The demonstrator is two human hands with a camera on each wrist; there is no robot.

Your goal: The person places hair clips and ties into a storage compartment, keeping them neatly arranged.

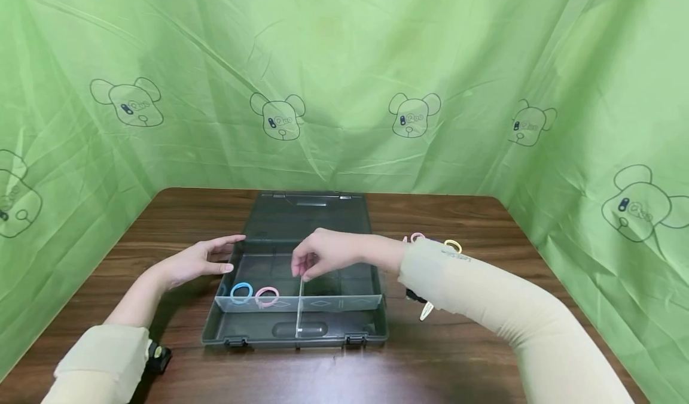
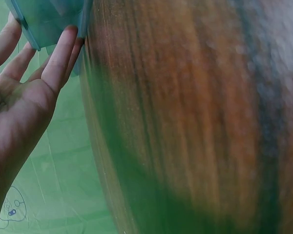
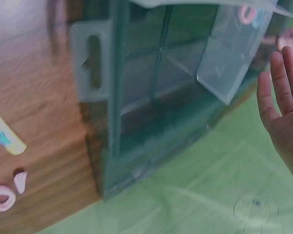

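A dark translucent organizer box (image 1: 317, 202) lies on the table with its lid laid back. My right hand (image 1: 329, 253) is over its middle, pinching the upper end of a short clear divider (image 1: 299, 317). That divider crosses a long clear divider (image 1: 339, 302) near the front. A blue ring (image 1: 234, 297) and a pink ring (image 1: 259, 300) sit behind the long divider, at the left. With fingers extended, my left hand (image 1: 194, 263) touches the box's left side. In the right wrist view, the right hand's (image 3: 288, 97) thumb and index contact is not visible.
Right of the box, partly behind my right forearm, are a yellow ring (image 1: 453, 245), a pink ring (image 1: 417, 236) and a pale hair clip (image 1: 426, 311). Green curtains (image 1: 344, 45) surround the wooden table (image 1: 177, 224).
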